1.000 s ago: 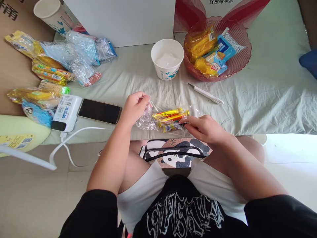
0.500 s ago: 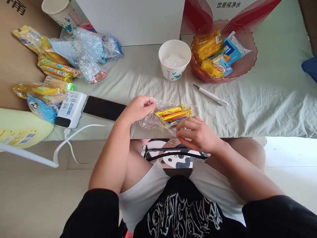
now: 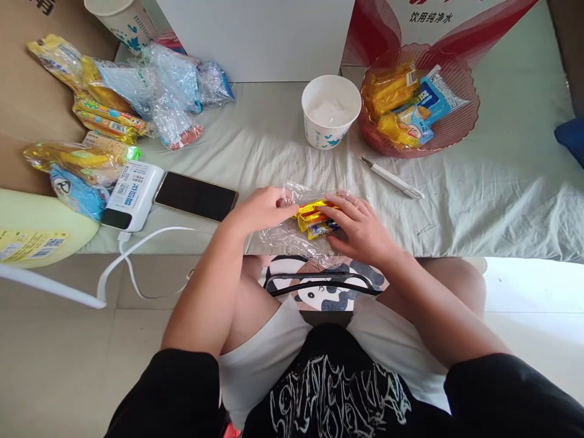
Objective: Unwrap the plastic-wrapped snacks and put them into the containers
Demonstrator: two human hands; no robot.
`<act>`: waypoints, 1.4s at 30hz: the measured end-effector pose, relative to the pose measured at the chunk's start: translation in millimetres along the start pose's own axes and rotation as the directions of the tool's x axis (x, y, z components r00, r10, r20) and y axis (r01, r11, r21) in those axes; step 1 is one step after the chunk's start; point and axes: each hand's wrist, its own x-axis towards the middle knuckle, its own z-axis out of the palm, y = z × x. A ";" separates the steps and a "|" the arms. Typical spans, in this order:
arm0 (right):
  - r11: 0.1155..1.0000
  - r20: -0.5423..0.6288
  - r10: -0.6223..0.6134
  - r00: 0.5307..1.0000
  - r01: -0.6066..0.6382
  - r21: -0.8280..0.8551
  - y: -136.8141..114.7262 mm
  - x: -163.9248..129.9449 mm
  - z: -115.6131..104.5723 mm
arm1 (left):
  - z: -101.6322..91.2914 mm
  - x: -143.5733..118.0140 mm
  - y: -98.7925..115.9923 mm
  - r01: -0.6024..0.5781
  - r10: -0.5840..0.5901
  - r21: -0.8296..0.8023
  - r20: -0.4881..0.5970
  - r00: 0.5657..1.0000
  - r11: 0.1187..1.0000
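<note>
I saw the clear bag [image 3: 292,234] lying flat at the near edge of the sheet-covered surface [image 3: 479,194], its long axis running along that edge, left to right. Inside it lay a few yellow snack bars [image 3: 314,218], their long axes along the same line and tilted slightly up toward the right; which end led I could not tell. My left hand [image 3: 262,210] had its fingers closed, pinching the left end of the bag, and my right hand [image 3: 360,228] had its fingers closed on the bars through the plastic. Toward the far edge stood a white paper cup [image 3: 331,118] with something white in it, and just beside it on the right a pink bowl [image 3: 460,131] held yellow and blue packets [image 3: 404,103]. A white utility knife [image 3: 392,178] lay between bowl and bag. Near the left edge lay a phone [image 3: 196,196] and, touching it, a power bank [image 3: 132,194], with a pile of wrapped snacks [image 3: 118,103] toward the far left corner.
</note>
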 end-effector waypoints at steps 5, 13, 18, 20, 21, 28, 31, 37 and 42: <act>0.997 0.088 0.082 0.993 -0.081 -0.013 -2.6 7.4 0.9 | 10.8 -5.2 -2.1 -0.074 0.079 -0.278 0.007 0.997 0.958; 0.993 -0.052 0.094 0.994 -0.090 0.077 4.2 4.5 6.2 | 26.7 6.1 17.5 -0.004 0.022 -0.694 0.016 1.000 0.720; 0.996 -0.078 0.088 0.993 -0.086 0.039 4.0 1.8 4.5 | 25.4 24.9 13.4 -0.021 -0.181 -0.670 -0.230 0.956 0.742; 0.992 -0.019 0.111 0.994 -0.112 -0.050 0.1 3.8 0.5 | 25.5 29.7 9.4 -0.036 -0.178 -0.590 -0.300 0.937 0.806; 0.988 0.011 0.127 0.992 -0.125 -0.094 -1.9 5.6 -2.1 | 25.6 31.0 7.7 -0.048 -0.154 -0.509 -0.347 0.925 0.859; 0.989 0.075 0.126 0.989 -0.119 -0.092 -8.4 14.1 -18.4 | 22.7 32.2 2.8 -0.048 -0.058 -0.238 -0.416 0.908 0.970; 0.974 -0.035 0.163 0.986 -0.155 0.166 -7.7 5.0 -31.2 | 19.8 32.4 1.8 -0.072 -0.051 -0.265 -0.428 0.902 0.962; 0.750 -0.273 0.642 0.717 -0.512 0.419 22.8 20.8 -106.4 | 15.7 23.8 4.3 -0.095 -0.018 -0.262 -0.399 0.917 0.960; 0.568 -0.261 0.805 0.532 -0.818 0.085 70.3 80.2 -155.5 | 16.1 19.8 4.5 -0.141 0.036 -0.254 -0.378 0.925 0.957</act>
